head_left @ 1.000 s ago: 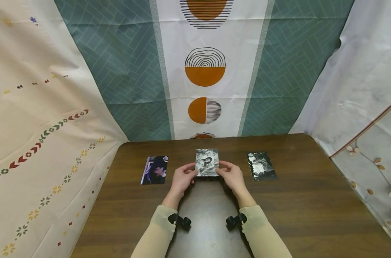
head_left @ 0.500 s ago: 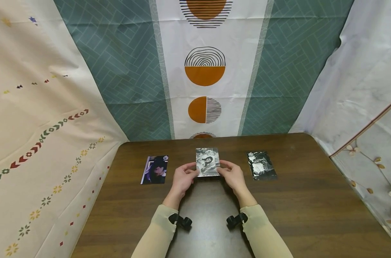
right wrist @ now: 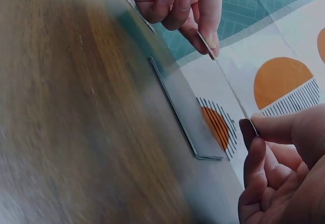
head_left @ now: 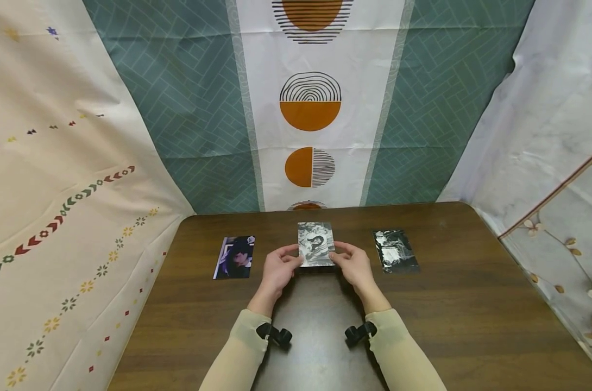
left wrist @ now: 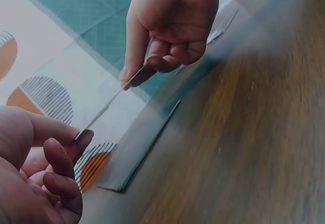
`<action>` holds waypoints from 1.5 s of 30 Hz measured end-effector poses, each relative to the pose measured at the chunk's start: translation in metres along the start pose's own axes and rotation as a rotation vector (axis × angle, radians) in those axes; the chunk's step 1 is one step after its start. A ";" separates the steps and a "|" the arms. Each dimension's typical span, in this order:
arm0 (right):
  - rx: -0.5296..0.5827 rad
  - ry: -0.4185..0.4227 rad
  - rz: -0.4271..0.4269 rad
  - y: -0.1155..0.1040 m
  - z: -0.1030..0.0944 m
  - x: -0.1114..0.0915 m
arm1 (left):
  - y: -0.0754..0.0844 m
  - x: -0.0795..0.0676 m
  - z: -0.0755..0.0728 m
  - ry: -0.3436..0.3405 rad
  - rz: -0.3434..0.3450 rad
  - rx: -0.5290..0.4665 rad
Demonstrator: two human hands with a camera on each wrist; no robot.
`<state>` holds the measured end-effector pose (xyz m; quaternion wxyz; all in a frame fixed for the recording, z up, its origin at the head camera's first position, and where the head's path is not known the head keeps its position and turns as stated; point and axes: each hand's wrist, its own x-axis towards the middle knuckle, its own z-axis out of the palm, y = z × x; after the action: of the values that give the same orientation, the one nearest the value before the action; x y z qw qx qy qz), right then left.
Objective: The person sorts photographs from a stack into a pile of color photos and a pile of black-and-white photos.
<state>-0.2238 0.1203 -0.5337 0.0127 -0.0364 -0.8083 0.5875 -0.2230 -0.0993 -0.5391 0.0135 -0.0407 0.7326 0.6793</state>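
A black-and-white photo card [head_left: 315, 245] is held up between both hands at the back middle of the table. My left hand [head_left: 278, 266] pinches its left edge between thumb and fingers, and my right hand [head_left: 353, 263] pinches the right edge the same way. Seen from the left wrist, the card [left wrist: 104, 107] appears edge-on, clear of the tabletop. Beneath it a flat, glossy, thin-edged piece [left wrist: 144, 150] lies on the table; from the head it is mostly hidden behind the held card.
To the left lies a photo card with purple tones [head_left: 234, 257]; a shiny dark photo card [head_left: 396, 251] lies to the right. The brown wooden table [head_left: 203, 331] ends at a patterned cloth backdrop [head_left: 310, 157], with more cloth hanging along both sides.
Both hands have lifted the black-and-white photo card slightly and shifted it a little to the right. The two side cards have stayed put.
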 end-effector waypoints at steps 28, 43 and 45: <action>-0.186 -0.099 -0.046 0.018 -0.098 0.006 | 0.007 -0.012 0.089 -0.044 0.106 0.110; -0.286 -0.022 -0.003 0.029 -0.148 0.003 | 0.014 -0.012 0.148 -0.119 0.172 0.347; -0.298 -0.018 0.006 0.031 -0.152 0.003 | 0.013 -0.012 0.154 -0.127 0.171 0.368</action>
<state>-0.2156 0.2745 -0.5166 -0.0019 -0.0351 -0.8865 0.4613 -0.2176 0.0556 -0.5368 0.0089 0.0676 0.8429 0.5338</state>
